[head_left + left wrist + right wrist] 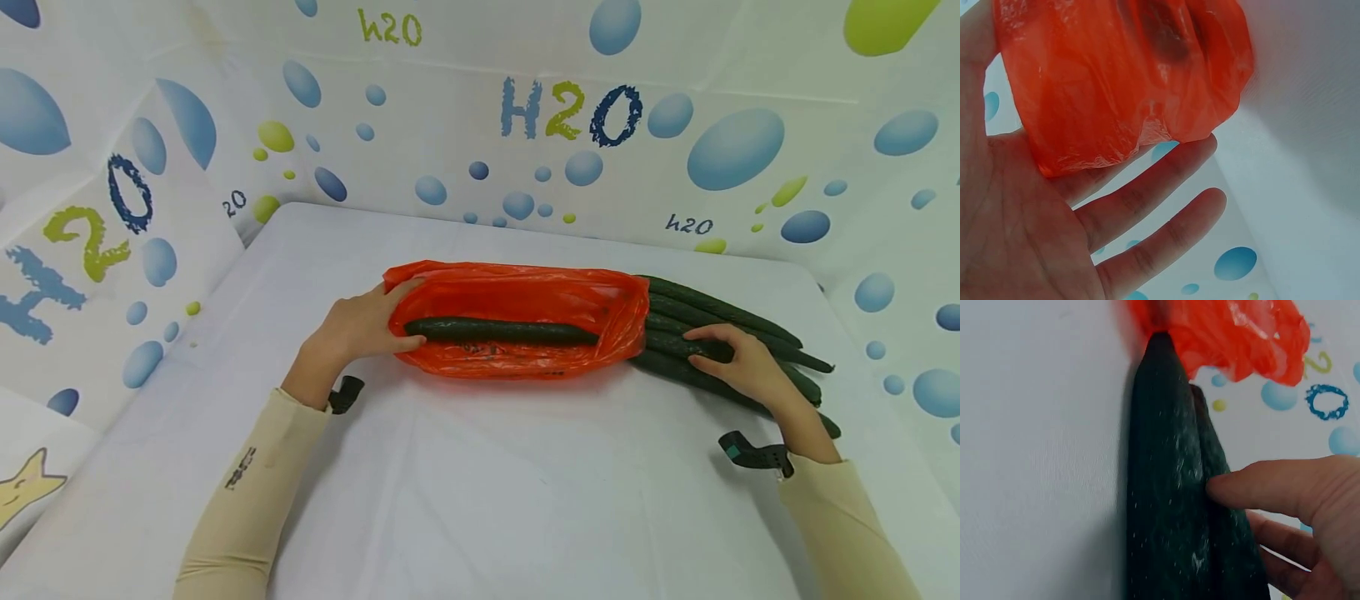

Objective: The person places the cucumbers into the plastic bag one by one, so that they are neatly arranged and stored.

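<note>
Spread wide, the left hand (363, 325) seemingly steadies a crinkled red plastic bag (517, 362) holding one long dark-green cucumber (502, 331); the right hand (750, 367) pinches a second cucumber (708, 348) beside the bag

Table (487, 483), white-covered. Bearing: red plastic bag (510, 292), at fingers of left hand (360, 325); dark-green cucumbers (720, 305), grouped, at fingers of right hand (746, 367).

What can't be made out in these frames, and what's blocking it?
Head: exact count of loose cucumbers; they overlap, right hand covers part.
Head: dark marks on the red bag, too small to read.
Left wrist: dark shape inside the bag, blurred through its film.
Right wrist: lower ends of the cucumbers, cut off by the bottom edge.
</note>
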`<state>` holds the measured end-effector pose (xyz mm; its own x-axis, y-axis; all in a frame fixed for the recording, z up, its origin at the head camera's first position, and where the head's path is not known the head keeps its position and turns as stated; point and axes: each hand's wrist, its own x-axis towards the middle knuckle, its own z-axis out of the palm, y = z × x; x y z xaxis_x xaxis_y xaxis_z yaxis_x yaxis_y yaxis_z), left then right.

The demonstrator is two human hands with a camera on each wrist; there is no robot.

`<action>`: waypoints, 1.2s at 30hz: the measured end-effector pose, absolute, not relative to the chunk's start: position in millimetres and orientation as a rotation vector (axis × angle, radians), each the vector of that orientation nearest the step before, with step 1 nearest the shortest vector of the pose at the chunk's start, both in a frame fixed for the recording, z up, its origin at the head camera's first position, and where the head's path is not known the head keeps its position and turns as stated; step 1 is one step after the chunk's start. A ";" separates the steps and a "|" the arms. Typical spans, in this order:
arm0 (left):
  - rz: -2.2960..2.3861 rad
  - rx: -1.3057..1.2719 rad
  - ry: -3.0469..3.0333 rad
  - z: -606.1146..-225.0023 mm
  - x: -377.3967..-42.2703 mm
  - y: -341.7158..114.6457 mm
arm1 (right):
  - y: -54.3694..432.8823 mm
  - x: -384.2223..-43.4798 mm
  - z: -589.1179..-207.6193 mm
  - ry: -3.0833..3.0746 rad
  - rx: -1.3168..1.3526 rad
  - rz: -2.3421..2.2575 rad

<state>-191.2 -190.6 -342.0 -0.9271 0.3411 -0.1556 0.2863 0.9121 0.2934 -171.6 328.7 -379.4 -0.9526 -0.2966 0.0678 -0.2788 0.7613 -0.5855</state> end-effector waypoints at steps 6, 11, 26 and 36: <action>0.409 0.487 2.875 -342.7 -192.0 -189.5 | 339.7 -172.3 -377.3 2.947 -0.504 -0.905; 0.418 0.484 2.871 -341.8 -192.6 -188.8 | 345.8 -173.3 -375.9 2.965 -0.482 -0.856; 0.415 0.495 2.879 -341.4 -192.8 -188.1 | 340.6 -179.8 -368.3 2.965 -0.454 -0.735; 0.379 0.485 2.894 -344.0 -191.0 -188.5 | 340.0 -184.8 -359.2 2.992 -0.490 -0.671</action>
